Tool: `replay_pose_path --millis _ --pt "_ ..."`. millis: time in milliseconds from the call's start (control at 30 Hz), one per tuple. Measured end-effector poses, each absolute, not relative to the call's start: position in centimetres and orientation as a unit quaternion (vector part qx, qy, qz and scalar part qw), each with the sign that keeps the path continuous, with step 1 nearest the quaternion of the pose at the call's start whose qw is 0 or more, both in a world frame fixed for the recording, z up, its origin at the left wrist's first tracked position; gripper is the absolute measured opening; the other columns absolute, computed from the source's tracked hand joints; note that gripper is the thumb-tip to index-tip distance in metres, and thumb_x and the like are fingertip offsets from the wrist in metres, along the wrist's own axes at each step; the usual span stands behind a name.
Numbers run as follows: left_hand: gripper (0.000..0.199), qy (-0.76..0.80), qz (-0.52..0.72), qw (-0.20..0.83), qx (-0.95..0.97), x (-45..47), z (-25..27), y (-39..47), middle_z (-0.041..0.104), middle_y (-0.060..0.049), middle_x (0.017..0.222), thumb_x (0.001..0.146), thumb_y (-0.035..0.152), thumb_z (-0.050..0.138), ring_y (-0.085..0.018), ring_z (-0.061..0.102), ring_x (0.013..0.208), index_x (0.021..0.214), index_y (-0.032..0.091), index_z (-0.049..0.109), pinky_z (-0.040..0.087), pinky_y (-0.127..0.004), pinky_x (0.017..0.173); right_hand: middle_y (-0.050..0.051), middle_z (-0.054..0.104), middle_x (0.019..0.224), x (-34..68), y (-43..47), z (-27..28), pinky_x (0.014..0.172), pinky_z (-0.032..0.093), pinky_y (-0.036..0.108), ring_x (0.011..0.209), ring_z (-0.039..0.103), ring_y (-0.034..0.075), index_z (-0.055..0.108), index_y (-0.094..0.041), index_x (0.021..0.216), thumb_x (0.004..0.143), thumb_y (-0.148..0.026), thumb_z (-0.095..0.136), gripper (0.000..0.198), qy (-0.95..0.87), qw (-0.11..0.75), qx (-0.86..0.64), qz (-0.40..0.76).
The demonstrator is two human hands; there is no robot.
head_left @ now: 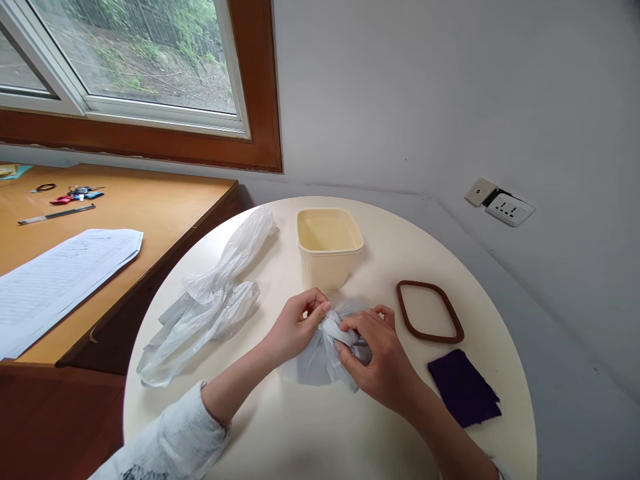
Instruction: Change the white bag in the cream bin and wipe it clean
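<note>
Bunched up on the near side of the table is a thin white plastic bag (320,357). My left hand (297,323) pinches the gathered top of it between thumb and fingers. From the other side my right hand (377,353) is closed around the same gathered part, thumb below and fingers above. Just beyond both hands stands a cream plastic bin (327,267), upright and with its top uncovered. A second white plastic bag (215,300) lies crumpled and stretched out to the left. Folds of the held bag are partly hidden behind my right hand.
On the round white table (310,440), a brown square rim (457,327) and a folded dark purple cloth (463,387) lie at the right. A wooden desk (165,193) at the left bears papers (60,280) and a pen (57,214). Wall sockets (510,209) are at right.
</note>
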State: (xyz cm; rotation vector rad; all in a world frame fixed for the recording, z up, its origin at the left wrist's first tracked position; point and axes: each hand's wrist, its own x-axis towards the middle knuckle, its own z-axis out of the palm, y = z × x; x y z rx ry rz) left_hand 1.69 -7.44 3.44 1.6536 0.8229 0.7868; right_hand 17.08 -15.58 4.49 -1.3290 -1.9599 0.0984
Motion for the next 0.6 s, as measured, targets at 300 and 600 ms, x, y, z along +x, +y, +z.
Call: replay_pose_path --millis 300,600 --pt "0.027 0.291 0.205 0.525 0.773 1.1 4.6 -7.4 0.051 0.001 0.066 0.084 0.04 0.048 -0.011 0.042 0.062 0.082 0.016 0.061 0.035 -0.023 0.059 -0.005 0.057 0.068 17.4 -15.2 3.9 0.081 0.029 0.035 0.062 0.049 0.012 0.046 -0.021 0.076 0.065 -0.004 0.048 0.021 -0.731 0.399 -0.554 -0.007" --pt "0.026 0.355 0.277 0.563 0.693 1.7 3.9 -8.1 0.042 0.005 0.055 0.083 0.036 0.05 -0.008 0.036 0.054 0.069 0.014 0.053 0.028 -0.021 0.052 -0.004 0.054 0.065 17.3 -15.2 3.8 0.081 0.028 0.035 0.062 0.047 0.012 0.045 -0.02 0.072 0.068 -0.004 0.046 0.017 -0.747 0.395 -0.534 -0.02"
